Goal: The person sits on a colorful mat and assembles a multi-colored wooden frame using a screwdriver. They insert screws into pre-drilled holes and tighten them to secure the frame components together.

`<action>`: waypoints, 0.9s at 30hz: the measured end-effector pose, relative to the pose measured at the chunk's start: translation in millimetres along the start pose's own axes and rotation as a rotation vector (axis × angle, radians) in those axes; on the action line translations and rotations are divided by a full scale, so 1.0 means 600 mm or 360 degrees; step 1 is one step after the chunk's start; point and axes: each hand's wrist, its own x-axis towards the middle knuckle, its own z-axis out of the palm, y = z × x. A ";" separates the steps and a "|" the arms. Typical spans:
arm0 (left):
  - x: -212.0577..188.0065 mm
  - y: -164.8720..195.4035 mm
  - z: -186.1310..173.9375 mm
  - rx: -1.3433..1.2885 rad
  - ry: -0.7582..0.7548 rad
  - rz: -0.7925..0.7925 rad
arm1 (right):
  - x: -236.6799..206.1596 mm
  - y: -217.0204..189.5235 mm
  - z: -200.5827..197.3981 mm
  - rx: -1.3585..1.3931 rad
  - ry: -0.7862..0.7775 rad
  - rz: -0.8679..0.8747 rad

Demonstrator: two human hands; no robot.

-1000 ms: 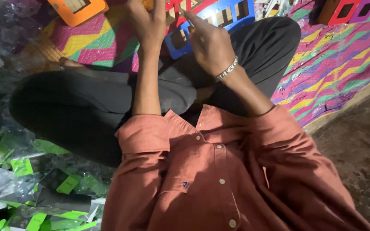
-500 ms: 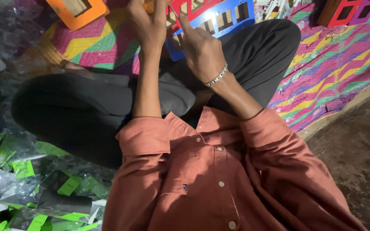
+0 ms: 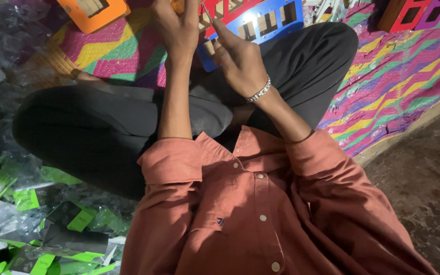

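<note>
My left hand (image 3: 176, 30) is raised over my crossed legs, fingers closed on a small orange piece (image 3: 178, 5) that the top edge of the frame mostly cuts off. My right hand (image 3: 238, 56), with a metal bracelet (image 3: 258, 92) on its wrist, is just to the right of it and pinches a thin metal tool (image 3: 205, 11) pointing up toward the orange piece. Beyond the hands, a blue plastic frame with rectangular slots (image 3: 273, 19) and a red one (image 3: 225, 7) lie on a colourful zigzag mat (image 3: 393, 76).
An orange slotted frame (image 3: 90, 10) lies at the top left, and red and purple frames (image 3: 418, 12) at the top right. Clear plastic bags and green-and-black cardboard packets (image 3: 42, 229) pile up on the left. Bare ground (image 3: 429, 193) lies on the right.
My right hand has drifted slightly left, closer to the left hand. The left hand has stayed in place, and both grips are the same.
</note>
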 end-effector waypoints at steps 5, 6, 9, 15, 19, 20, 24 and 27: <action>-0.003 0.006 -0.002 -0.0022 0.0024 0.0126 | 0.010 -0.036 -0.015 0.0641 -0.0157 0.0564; -0.004 0.007 -0.002 -0.0016 0.0029 0.0142 | 0.013 -0.042 -0.021 0.0736 -0.0180 0.0604; -0.008 0.009 -0.004 0.0042 -0.0004 0.0033 | 0.020 -0.050 -0.033 0.0815 -0.0234 0.0651; -0.011 0.014 -0.002 0.0047 -0.0061 0.0154 | 0.021 -0.018 -0.047 0.0419 -0.0265 0.0355; -0.012 0.023 -0.002 -0.0008 -0.0106 0.0218 | 0.028 -0.005 -0.064 -0.0103 -0.0253 0.0077; -0.011 0.025 -0.001 0.0033 -0.0116 0.0191 | 0.030 -0.007 -0.071 -0.0344 -0.0226 -0.0143; -0.008 0.030 0.001 0.0067 -0.0133 0.0123 | 0.025 -0.030 -0.088 -0.1188 -0.0209 -0.0565; -0.002 0.028 0.004 0.0039 -0.0096 0.0199 | 0.026 -0.041 -0.090 -0.1520 -0.0243 -0.0552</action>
